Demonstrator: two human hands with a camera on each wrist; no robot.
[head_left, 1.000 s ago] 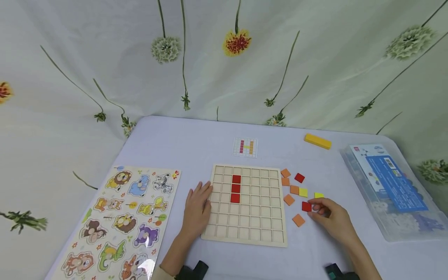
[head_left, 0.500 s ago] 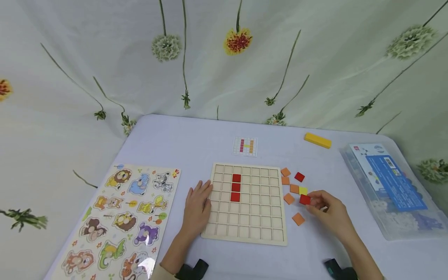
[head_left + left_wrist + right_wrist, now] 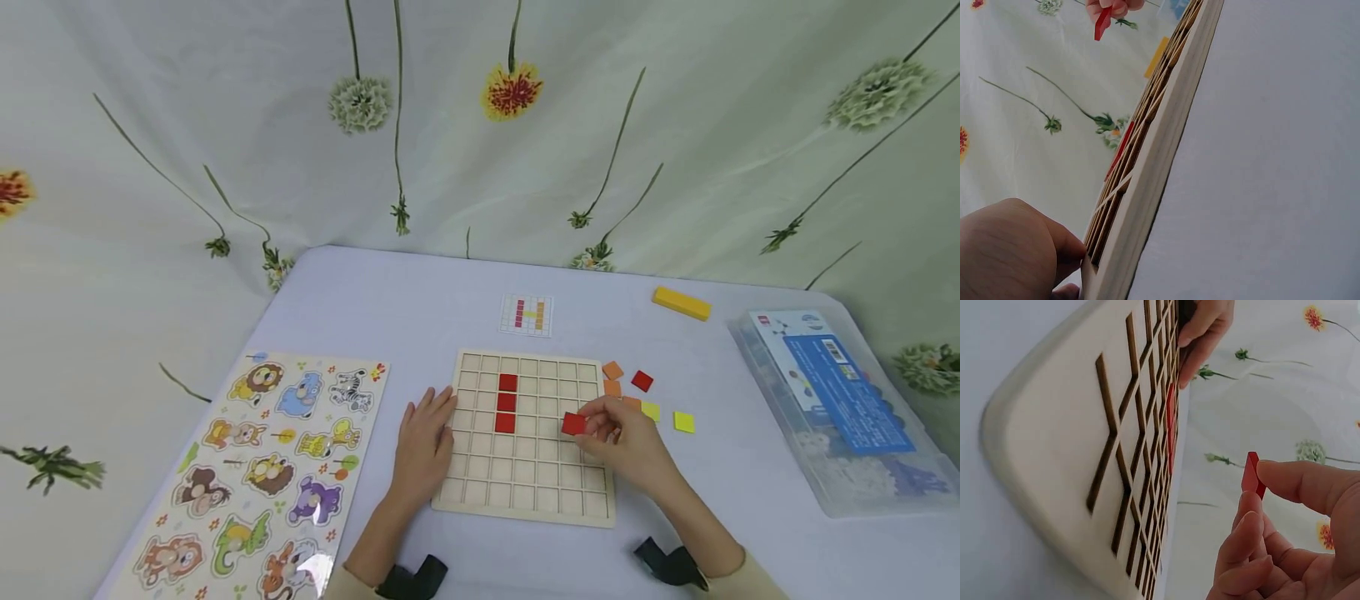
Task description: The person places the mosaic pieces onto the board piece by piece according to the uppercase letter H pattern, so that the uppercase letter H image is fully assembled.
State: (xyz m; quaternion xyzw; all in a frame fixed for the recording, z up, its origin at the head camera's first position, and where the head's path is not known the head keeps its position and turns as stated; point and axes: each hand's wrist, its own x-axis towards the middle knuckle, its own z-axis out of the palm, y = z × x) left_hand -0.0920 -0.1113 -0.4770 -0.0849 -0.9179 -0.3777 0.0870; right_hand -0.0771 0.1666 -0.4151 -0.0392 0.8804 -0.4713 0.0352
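Note:
A wooden grid board [image 3: 525, 517] lies flat on the white table, with a short column of red tiles [image 3: 506, 402] set in its cells. My right hand [image 3: 628, 443] is above the board's right part and pinches a red square tile [image 3: 573, 424] between thumb and fingers. The right wrist view shows this tile [image 3: 1251, 476] tilted and clear of the grid. At the board's left edge rests my left hand [image 3: 425, 446], its fingers extended; in the left wrist view its thumb touches the rim. Right of the board lie loose orange tiles [image 3: 612, 370], yellow tiles [image 3: 684, 422] and a red tile [image 3: 642, 381].
Behind the board lies a small printed pattern card [image 3: 527, 316]. A yellow bar [image 3: 681, 303] is near the table's back edge. To the right stands a clear plastic case [image 3: 847, 417]; an animal picture board [image 3: 258, 475] covers the left side. A flower-printed cloth hangs behind.
My right hand has lifted the red tile from among the loose ones and carried it left over the board. The left hand stays where it was.

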